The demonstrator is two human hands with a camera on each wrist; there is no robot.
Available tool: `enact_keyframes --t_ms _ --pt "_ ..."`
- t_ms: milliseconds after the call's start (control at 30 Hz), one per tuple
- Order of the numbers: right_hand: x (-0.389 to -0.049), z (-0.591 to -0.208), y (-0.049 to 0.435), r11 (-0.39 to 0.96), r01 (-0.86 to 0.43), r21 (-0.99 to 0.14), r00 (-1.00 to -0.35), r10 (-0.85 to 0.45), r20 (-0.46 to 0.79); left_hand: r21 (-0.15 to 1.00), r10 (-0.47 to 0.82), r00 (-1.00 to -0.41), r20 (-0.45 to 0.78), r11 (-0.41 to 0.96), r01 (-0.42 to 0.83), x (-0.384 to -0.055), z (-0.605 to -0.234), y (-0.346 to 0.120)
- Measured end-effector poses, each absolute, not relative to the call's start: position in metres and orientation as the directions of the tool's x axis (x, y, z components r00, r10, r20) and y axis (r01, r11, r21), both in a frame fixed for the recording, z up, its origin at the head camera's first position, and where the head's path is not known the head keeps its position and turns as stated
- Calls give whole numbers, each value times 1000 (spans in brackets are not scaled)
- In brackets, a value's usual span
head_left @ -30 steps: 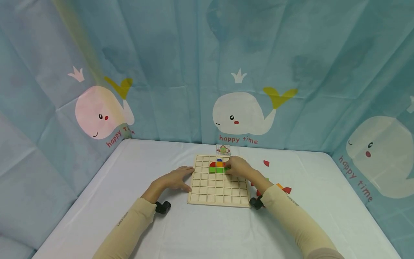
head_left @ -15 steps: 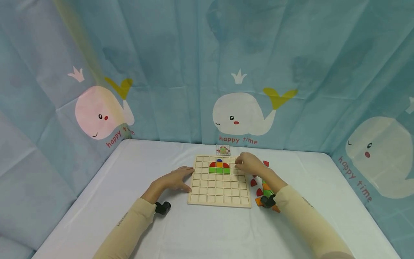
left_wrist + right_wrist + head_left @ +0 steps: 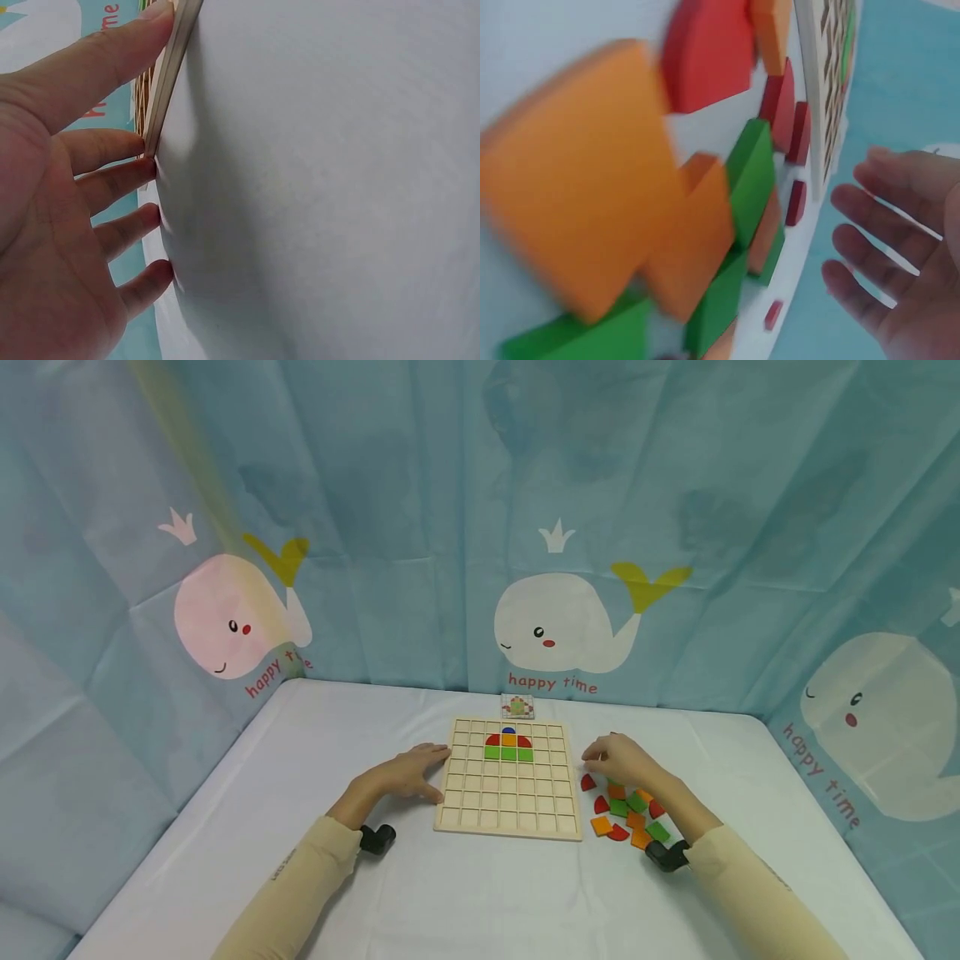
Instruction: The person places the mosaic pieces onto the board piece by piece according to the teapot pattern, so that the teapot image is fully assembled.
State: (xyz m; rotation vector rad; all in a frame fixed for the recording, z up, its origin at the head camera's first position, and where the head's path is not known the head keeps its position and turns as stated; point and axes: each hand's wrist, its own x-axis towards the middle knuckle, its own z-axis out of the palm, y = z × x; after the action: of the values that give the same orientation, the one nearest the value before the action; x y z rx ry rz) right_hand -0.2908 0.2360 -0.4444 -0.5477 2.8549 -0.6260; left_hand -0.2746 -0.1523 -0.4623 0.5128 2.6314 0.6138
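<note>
A wooden grid board (image 3: pixel 498 789) lies mid-table. Near its top sit a blue piece (image 3: pixel 508 730), an orange square (image 3: pixel 509 741) between two red quarter-rounds (image 3: pixel 525 742), and a row of green squares (image 3: pixel 508 754). My left hand (image 3: pixel 408 772) rests at the board's left edge. In the left wrist view its thumb and fingertips touch the board's side (image 3: pixel 171 75), fingers spread. My right hand (image 3: pixel 622 762) hovers right of the board above loose pieces, fingers loosely bent. Nothing shows between its fingers (image 3: pixel 870 206) in the right wrist view.
Loose orange squares (image 3: pixel 602 826), green squares (image 3: pixel 657 832) and red quarter-rounds (image 3: pixel 588 782) lie scattered right of the board, some overlapping. A small pattern card (image 3: pixel 517 707) stands behind the board. A blue whale-print curtain (image 3: pixel 420 610) rises behind the white table (image 3: pixel 450 902).
My right hand has let go of the red quarter-round at the right of the orange square and moved right, off the board to the loose pieces. The left hand has stayed put.
</note>
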Motion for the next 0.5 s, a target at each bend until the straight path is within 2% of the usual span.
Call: enact_keyframes --t_ms 233,500 --pt "-274 -449 255 834 -264 -484 -901 -393 -185 483 427 -860 -279 836 259 -273 -459 -153" --pt "-266 -451 265 871 -257 -418 -913 -361 -190 488 432 -858 -277 833 262 -273 -459 -152"
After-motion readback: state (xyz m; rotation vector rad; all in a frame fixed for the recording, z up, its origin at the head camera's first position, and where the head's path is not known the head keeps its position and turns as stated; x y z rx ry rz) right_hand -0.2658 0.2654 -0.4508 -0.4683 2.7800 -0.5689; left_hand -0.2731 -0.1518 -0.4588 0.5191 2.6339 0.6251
